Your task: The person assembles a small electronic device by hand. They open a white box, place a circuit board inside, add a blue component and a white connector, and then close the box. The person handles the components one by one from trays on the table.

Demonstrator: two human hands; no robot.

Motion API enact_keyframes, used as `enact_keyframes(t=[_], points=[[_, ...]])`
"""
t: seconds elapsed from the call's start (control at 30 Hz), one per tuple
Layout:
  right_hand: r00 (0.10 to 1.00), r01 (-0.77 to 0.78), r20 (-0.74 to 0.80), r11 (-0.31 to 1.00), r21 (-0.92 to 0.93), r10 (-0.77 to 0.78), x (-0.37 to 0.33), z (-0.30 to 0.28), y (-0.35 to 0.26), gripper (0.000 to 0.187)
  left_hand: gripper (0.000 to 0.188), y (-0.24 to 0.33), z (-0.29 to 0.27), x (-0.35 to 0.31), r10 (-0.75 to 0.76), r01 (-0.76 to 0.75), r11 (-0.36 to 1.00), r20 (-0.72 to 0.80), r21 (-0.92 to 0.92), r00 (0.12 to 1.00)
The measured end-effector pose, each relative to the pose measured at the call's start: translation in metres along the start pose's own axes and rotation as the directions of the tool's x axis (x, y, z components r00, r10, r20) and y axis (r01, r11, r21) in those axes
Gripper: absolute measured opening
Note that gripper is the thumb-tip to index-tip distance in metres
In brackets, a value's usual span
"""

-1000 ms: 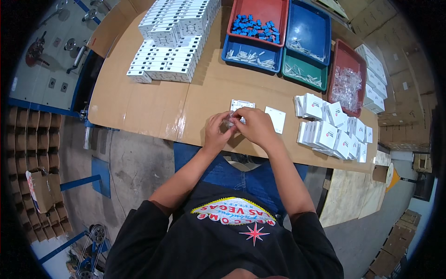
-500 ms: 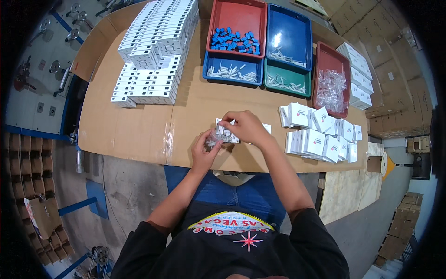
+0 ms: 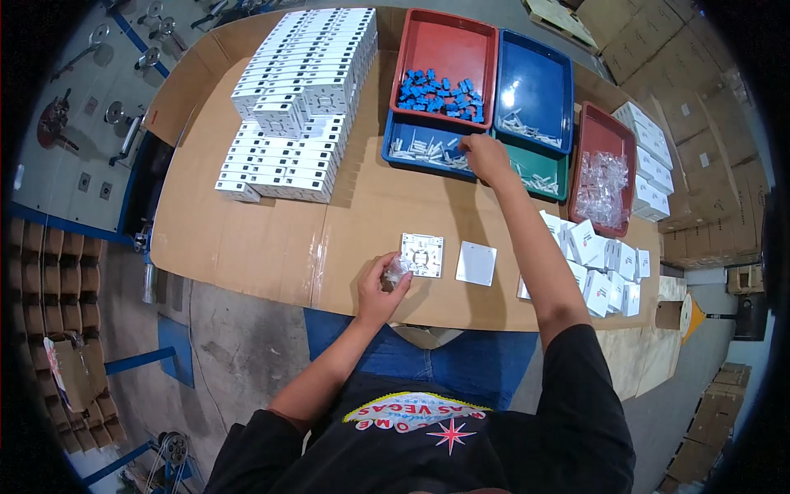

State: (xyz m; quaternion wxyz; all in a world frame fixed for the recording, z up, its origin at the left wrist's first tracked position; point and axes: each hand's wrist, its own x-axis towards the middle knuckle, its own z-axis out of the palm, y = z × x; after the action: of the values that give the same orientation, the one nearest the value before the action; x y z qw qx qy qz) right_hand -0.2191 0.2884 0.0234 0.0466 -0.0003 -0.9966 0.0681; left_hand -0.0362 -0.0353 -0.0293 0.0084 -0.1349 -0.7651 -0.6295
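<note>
My left hand (image 3: pixel 380 290) is closed on a small crumpled clear plastic bag (image 3: pixel 397 271), just left of a white square plate with raised parts (image 3: pixel 422 257). To the right of that plate lies a plain white square panel (image 3: pixel 476 264), flat on the cardboard. My right hand (image 3: pixel 487 158) reaches to the right end of a small blue tray (image 3: pixel 395 156) of white plugs (image 3: pixel 429 149). Its fingers are bent down and drawn together among the plugs; whatever is between the tips is hidden.
A red tray (image 3: pixel 448 41) with blue parts, a larger blue tray (image 3: pixel 535 74), a green tray (image 3: pixel 555 158) and a dark red tray (image 3: pixel 605 123) of clear bags stand behind. Stacked white units (image 3: pixel 288 156) fill the back left. Small white boxes (image 3: pixel 597 288) lie right.
My right hand has left the white plate and moved up to the small blue tray. The plate and the white panel are now uncovered. My left hand still holds the bag.
</note>
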Motion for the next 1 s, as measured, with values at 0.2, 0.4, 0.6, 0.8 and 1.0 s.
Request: enact_keyframes(t=[0.2, 0.4, 0.6, 0.8, 1.0], points=[[0.972, 0.151, 0.177, 0.988, 0.025, -0.153, 0.011, 0.005, 0.003, 0.023, 0.038, 0.004, -0.001, 0.0, -0.026, 0.026, 1.0, -0.001, -0.016, 1.0], [0.946, 0.019, 0.323, 0.999, 0.036, -0.03, 0.021, 0.002, 0.0, 0.017, 0.038, 0.002, -0.002, -0.001, 0.002, -0.002, 1.0, 0.004, 0.01, 1.0], [0.959, 0.063, 0.278, 0.998, 0.011, -0.063, 0.019, 0.004, 0.004, 0.017, 0.038, 0.006, -0.002, 0.001, 0.005, -0.005, 1.0, -0.008, 0.011, 1.0], [0.982, -0.046, 0.19, 0.982, 0.185, 0.01, 0.016, 0.0, 0.005, 0.024, 0.037, 0.002, 0.0, 0.0, 0.025, -0.024, 1.0, -0.018, 0.018, 1.0], [0.994, -0.025, 0.105, 0.99, 0.139, 0.01, 0.01, -0.011, -0.005, 0.029, 0.039, 0.0, -0.002, -0.002, 0.02, -0.02, 0.999, -0.019, 0.029, 1.0]])
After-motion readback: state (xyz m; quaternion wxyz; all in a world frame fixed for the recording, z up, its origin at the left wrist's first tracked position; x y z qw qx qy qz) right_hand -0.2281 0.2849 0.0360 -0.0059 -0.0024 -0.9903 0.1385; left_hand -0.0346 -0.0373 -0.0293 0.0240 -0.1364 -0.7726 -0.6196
